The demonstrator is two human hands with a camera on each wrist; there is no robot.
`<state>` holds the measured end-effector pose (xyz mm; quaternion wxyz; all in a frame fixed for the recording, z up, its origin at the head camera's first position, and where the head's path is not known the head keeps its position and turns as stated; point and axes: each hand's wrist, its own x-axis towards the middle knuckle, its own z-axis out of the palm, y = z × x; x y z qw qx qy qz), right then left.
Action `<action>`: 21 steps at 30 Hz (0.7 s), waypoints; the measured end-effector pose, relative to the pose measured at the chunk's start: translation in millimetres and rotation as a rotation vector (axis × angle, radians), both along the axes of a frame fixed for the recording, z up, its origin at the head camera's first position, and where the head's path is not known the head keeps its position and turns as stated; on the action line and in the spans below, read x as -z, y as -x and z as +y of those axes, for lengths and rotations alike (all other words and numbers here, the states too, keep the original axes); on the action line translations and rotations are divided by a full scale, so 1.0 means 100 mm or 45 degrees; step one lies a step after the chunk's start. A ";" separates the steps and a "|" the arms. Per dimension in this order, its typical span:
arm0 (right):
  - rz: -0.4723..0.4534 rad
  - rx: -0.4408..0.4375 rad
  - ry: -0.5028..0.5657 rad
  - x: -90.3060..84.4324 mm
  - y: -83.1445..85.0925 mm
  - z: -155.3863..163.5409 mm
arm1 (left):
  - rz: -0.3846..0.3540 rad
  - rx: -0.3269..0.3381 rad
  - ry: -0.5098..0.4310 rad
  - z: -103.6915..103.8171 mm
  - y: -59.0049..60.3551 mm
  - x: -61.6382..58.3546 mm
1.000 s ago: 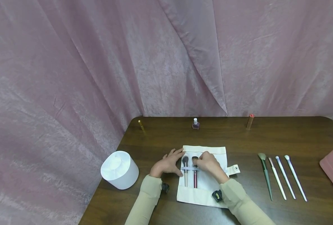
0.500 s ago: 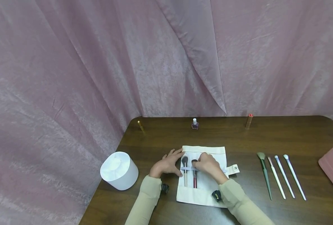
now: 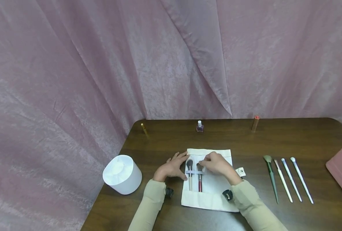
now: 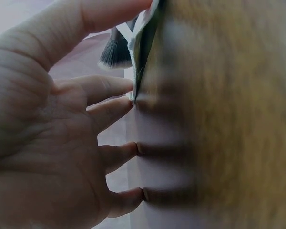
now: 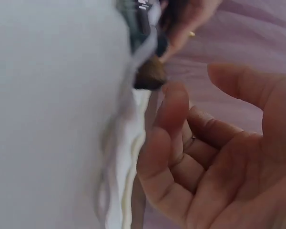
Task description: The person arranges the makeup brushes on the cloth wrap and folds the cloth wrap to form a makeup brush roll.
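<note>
One red-handled brush [image 3: 200, 186] just left of the right grip [image 3: 217, 164]

Got that grip loosely curled with thumb apart; can't tell if touching the bristles [image 5: 150, 75]. Got the left grip [image 3: 172, 167] spread wide against the white roll [image 3: 208, 199], with the pale-handled brush [image 3: 190, 183] to its right.

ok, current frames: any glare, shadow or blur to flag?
Head: pale glare on the near tabletop. Left wrist: dim; tabletop blurred, dark streaks beyond the left fingers, probably shadows. Right wrist: brush roll washed out and soft, right hand clearer.
</note>
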<state>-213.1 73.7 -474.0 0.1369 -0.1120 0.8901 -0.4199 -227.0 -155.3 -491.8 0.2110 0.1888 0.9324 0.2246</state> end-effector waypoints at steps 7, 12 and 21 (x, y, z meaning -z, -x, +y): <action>0.151 -0.067 0.073 -0.14 0.00 0.22 | 0.005 0.010 -0.013 0.01 -0.02 -0.02; 0.260 -0.021 0.028 -0.21 -0.01 0.39 | 0.003 0.007 -0.031 -0.01 -0.02 -0.01; 0.247 0.124 -0.006 -0.18 -0.04 0.73 | 0.001 0.034 -0.035 0.02 0.00 -0.04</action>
